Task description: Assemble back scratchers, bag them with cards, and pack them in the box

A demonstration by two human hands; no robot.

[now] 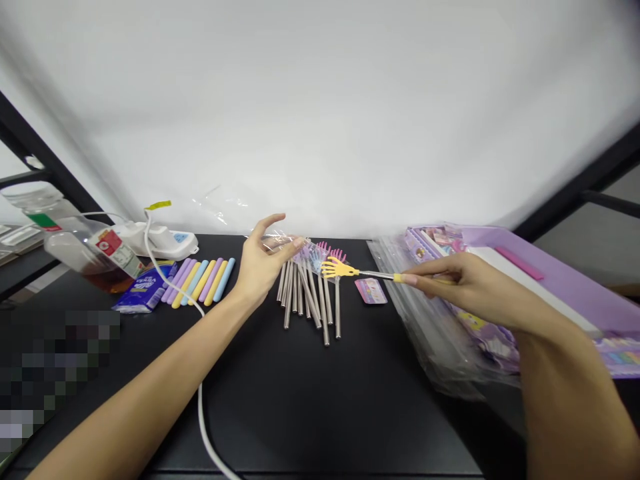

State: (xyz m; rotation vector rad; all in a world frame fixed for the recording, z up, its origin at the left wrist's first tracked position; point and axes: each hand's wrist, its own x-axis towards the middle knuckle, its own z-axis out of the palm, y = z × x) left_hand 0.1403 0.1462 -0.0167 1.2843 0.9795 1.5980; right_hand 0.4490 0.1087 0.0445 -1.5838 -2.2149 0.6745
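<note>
My right hand (447, 283) is closed on the yellow handle of a back scratcher (376, 274), with a thin metal shaft and a small yellow hand-shaped head pointing left. My left hand (263, 263) grips a crinkled clear plastic bag (280, 239) between thumb and fingers. The yellow head is at the right end of this bag; whether it is inside, I cannot tell. Beneath lies a pile of metal rods (310, 300) with pink, blue and purple hand-shaped heads, partly hidden by the bag. Pastel handles (199, 281) in purple, yellow and blue lie in a row to the left.
Small printed cards (371, 291) lie right of the rods. Clear plastic bags (425, 333) are stacked against a purple box (540, 257). At left are a blue packet (145, 288), a bottle of brown liquid (95, 250), a power strip (175, 245) and a white cable (202, 407).
</note>
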